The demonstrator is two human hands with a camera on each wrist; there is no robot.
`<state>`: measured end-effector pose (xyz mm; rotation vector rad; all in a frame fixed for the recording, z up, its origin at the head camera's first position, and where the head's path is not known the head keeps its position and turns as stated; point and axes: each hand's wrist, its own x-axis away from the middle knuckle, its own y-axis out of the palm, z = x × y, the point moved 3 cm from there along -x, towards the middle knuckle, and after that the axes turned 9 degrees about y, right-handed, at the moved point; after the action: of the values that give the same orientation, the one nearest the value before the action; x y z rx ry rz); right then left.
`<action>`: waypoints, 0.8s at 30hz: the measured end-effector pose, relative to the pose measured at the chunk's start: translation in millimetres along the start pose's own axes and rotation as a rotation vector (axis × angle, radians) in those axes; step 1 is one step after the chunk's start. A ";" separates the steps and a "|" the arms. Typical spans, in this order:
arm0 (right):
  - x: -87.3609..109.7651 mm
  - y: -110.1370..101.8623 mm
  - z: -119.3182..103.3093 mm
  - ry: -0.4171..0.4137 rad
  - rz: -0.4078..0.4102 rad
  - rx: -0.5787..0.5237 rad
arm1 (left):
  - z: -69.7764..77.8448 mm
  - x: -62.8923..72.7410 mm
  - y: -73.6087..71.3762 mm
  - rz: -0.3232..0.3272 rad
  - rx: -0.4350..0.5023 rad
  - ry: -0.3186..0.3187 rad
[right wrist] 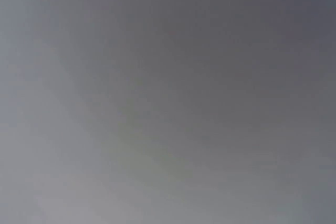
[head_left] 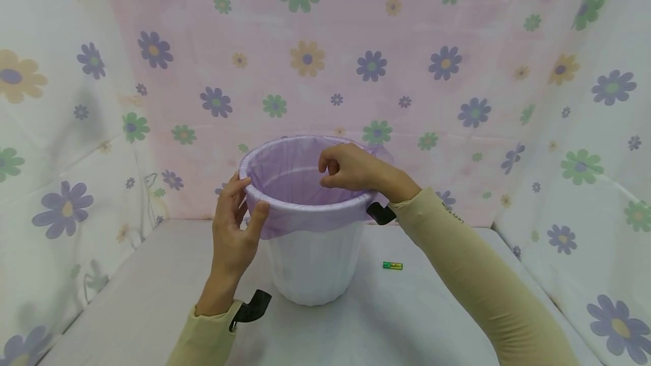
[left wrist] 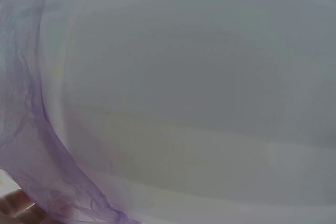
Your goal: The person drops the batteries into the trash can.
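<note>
A white trash can (head_left: 312,267) stands upright, with a purple trash bag (head_left: 305,220) lining it and folded down over its rim. My left hand (head_left: 236,236) grips the rim at the left, thumb on the bag at the front and fingers along the side. In the left wrist view its fingers (left wrist: 23,208) show beside the purple film and the white wall. Over the right side of the opening, my right hand (head_left: 351,168) has its fingers curled, and I see nothing in them. Its wrist lies across the rim. The right wrist view is a grey blur.
A small green and yellow battery (head_left: 393,265) lies on the white table (head_left: 432,321), right of the trash can. Flower-patterned cloth (head_left: 335,72) hangs behind and on both sides. A black wrist mount (head_left: 381,213) sits close to the can's right rim.
</note>
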<state>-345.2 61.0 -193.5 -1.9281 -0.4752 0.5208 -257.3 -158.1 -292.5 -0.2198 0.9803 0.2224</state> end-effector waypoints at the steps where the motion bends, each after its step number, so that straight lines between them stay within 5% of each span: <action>1: -0.1 0.1 -0.2 -0.002 -0.001 0.000 | -0.1 0.1 -0.1 0.000 -0.001 -0.001; 24: 15.3 -8.2 -2.2 -0.057 0.047 -0.026 | -0.4 1.1 -0.8 0.000 0.013 0.010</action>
<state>-332.1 70.8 -187.4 -1.9572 -0.4757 0.6037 -256.9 -158.8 -293.6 -0.2092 0.9913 0.2155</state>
